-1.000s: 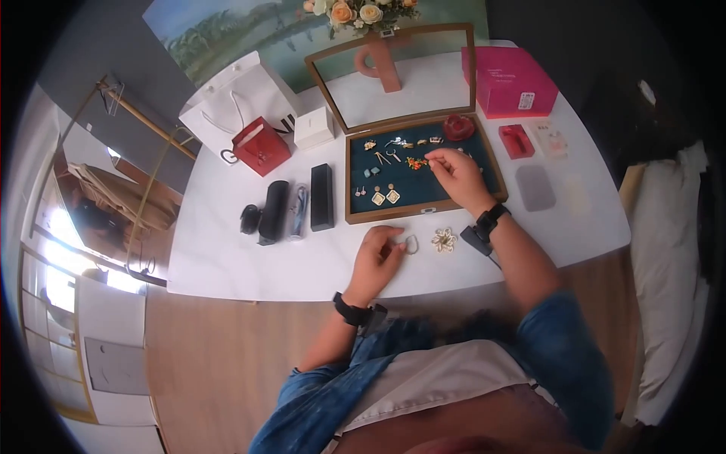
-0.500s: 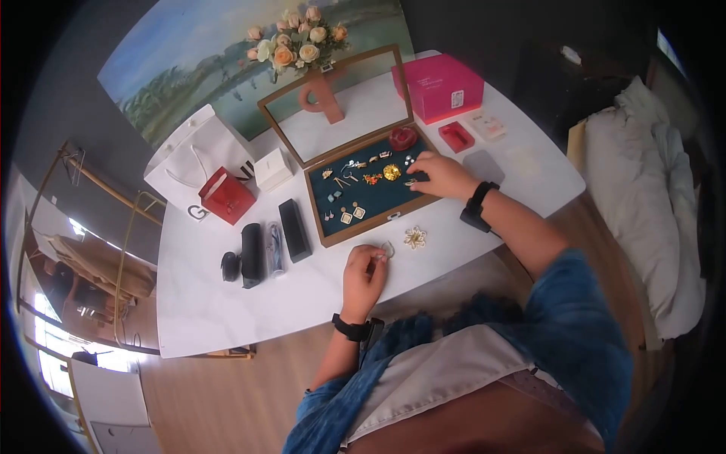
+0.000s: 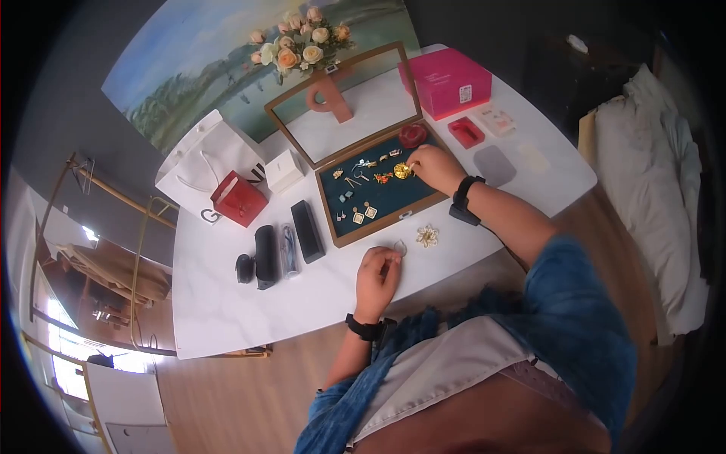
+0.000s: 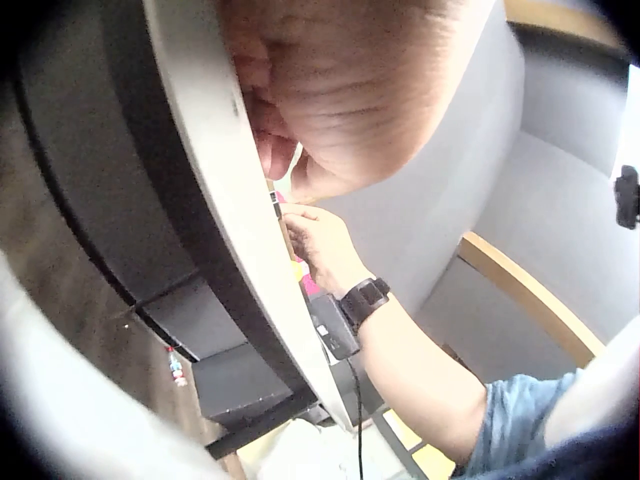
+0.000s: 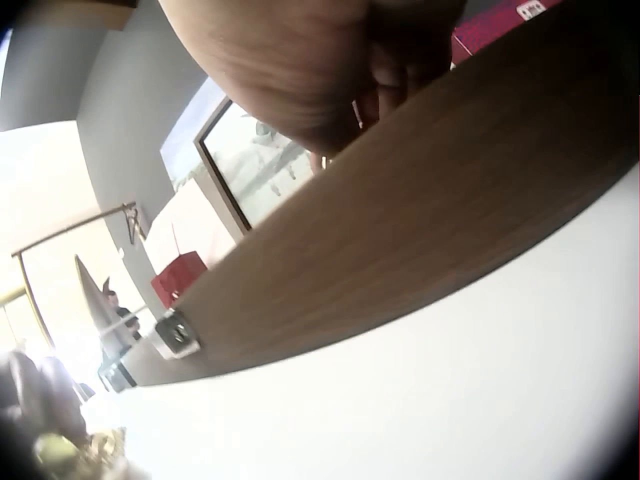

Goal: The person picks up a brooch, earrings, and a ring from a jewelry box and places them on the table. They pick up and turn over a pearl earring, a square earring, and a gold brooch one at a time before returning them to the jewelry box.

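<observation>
My left hand (image 3: 378, 280) is low over the table's front and pinches a thin pale loop (image 3: 400, 247) between thumb and fingertips. Beside the loop lies a flower-shaped beaded brooch (image 3: 427, 236). My right hand (image 3: 437, 168) reaches over the right side of a wooden jewelry case (image 3: 348, 240) with its glass lid raised. Its fingertips are at the edge of a round gold brooch (image 3: 402, 171); I cannot tell whether they pinch it. An orange-red brooch (image 3: 383, 178) lies just left of that. In the right wrist view, the case wall hides the right fingertips.
Square drop earrings (image 3: 364, 213) and other small jewelry lie on the dark lining. A dark red rose-like box (image 3: 412, 136) sits at its back right corner. Left are a black box (image 3: 307, 231), eyeglass case (image 3: 265, 257) and red bag (image 3: 239, 199); behind, a pink box (image 3: 446, 83).
My right hand first covered the gold brooch, moved off to its right, and is now back at its edge. The left hand keeps its pinch on the loop. The head view has turned.
</observation>
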Tool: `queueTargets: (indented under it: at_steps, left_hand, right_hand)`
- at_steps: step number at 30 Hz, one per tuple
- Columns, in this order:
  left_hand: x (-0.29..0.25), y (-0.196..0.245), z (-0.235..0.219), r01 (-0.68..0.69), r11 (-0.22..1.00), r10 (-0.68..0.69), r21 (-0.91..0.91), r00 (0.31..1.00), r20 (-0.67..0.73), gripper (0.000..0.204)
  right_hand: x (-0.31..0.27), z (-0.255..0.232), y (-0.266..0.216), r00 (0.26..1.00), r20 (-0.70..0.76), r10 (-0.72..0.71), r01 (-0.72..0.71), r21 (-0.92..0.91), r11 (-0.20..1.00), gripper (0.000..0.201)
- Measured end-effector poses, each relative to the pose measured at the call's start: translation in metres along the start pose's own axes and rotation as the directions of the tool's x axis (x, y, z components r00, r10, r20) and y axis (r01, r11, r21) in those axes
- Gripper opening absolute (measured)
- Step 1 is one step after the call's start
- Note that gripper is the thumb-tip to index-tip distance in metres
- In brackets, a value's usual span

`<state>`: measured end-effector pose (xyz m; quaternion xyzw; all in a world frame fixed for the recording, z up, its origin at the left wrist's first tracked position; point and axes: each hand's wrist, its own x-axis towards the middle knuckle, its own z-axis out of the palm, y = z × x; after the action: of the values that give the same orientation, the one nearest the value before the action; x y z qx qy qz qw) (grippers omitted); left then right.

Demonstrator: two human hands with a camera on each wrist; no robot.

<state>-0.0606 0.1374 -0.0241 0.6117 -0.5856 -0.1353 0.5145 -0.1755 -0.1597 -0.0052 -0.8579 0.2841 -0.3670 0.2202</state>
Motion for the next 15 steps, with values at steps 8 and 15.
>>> queueTargets:
  at_steps: [8, 15]
  left_hand:
    - [0.0, 0.008, -0.004, 0.066, 0.998, -0.066, 0.003, 0.998, 0.009, 0.011]
    - [0.003, -0.006, -0.002, 0.038, 0.998, -0.036, 0.05, 0.998, -0.055, 0.029]
  right_hand:
    - [-0.012, -0.024, -0.012, 0.936, 0.324, 0.135, -0.318, 0.621, 0.716, 0.019]
    - [-0.121, -0.035, -0.038, 0.935, 0.339, 0.106, -0.25, 0.416, 0.874, 0.011]
